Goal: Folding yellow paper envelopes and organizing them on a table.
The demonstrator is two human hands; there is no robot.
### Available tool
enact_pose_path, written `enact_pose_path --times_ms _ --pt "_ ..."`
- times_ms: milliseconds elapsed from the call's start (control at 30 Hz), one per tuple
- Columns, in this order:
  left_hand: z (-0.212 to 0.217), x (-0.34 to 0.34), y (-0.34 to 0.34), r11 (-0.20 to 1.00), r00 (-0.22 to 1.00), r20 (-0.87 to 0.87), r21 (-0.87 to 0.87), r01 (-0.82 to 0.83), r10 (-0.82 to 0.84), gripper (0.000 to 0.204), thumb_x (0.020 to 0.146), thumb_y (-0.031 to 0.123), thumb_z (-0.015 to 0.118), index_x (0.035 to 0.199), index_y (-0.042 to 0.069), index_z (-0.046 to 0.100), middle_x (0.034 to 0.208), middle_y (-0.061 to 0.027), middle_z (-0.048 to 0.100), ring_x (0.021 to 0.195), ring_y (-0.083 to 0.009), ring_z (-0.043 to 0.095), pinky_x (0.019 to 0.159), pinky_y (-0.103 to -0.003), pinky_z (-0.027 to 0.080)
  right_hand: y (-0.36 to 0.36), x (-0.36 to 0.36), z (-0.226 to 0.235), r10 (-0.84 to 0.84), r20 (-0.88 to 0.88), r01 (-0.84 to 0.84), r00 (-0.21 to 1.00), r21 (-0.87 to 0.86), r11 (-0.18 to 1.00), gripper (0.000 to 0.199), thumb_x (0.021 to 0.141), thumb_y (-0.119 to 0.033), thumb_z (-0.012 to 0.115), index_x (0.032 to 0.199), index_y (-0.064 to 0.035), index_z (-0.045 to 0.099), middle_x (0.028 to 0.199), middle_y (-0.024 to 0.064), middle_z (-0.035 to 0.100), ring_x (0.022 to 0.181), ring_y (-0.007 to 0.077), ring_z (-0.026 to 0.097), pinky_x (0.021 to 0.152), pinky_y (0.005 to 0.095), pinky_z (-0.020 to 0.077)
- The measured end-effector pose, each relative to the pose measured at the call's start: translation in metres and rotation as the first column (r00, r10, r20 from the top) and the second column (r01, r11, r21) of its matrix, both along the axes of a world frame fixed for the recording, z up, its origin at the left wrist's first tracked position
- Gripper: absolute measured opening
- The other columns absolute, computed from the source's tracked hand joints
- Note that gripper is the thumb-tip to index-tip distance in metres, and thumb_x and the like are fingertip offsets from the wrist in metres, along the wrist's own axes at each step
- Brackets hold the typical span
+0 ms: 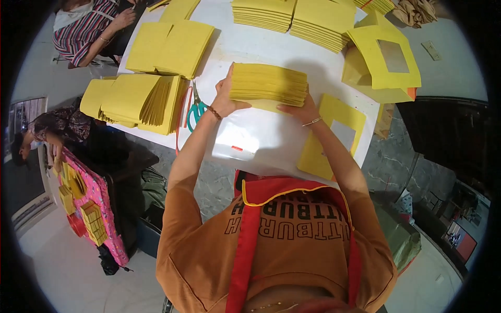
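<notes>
The left hand [225, 101] and right hand [304, 111] grasp a yellow stack [269, 83] between their fingers, not yet released; other piles [138, 99] already lie on the table [222, 49].

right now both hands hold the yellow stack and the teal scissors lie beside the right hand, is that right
No: the head view shows the teal scissors beside the left hand, not the right hand. Both hands do hold the yellow stack.
</notes>
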State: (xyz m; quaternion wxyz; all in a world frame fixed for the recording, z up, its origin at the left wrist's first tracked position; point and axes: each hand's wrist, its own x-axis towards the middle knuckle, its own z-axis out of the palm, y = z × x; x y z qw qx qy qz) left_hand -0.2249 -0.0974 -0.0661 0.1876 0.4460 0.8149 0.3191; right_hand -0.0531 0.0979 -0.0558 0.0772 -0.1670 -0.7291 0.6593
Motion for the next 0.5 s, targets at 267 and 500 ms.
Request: enact_pose_path --times_ms 267,500 --pt "0.057 0.012 0.011 0.923 0.768 0.64 0.286 -0.257 0.015 0.093 0.078 0.031 0.063 0.141 0.009 -0.002 0.13 -0.015 0.038 0.114 -0.0255 0.043 0.098 -0.036 0.033 0.008 -0.008 0.033 -0.201 0.086 0.218 0.976 -0.318 0.923 0.078 0.07 -0.023 0.075 0.128 -0.0019 0.027 0.118 0.0104 0.046 0.107 0.0183 0.048 0.088 0.0309 0.0442" --pt "0.112 0.013 0.018 0.934 0.74 0.668 0.212 -0.289 0.077 0.071 0.09 0.058 0.025 0.141 0.008 0.016 0.135 -0.0161 0.035 0.101 -0.0162 0.049 0.081 -0.028 0.043 0.009 0.008 0.027 -0.053 0.299 0.295 0.953 -0.873 0.388 0.048 0.081 -0.038 0.062 0.116 -0.0069 0.052 0.106 0.0057 0.06 0.094 0.0181 0.06 0.078 0.034 0.0509"
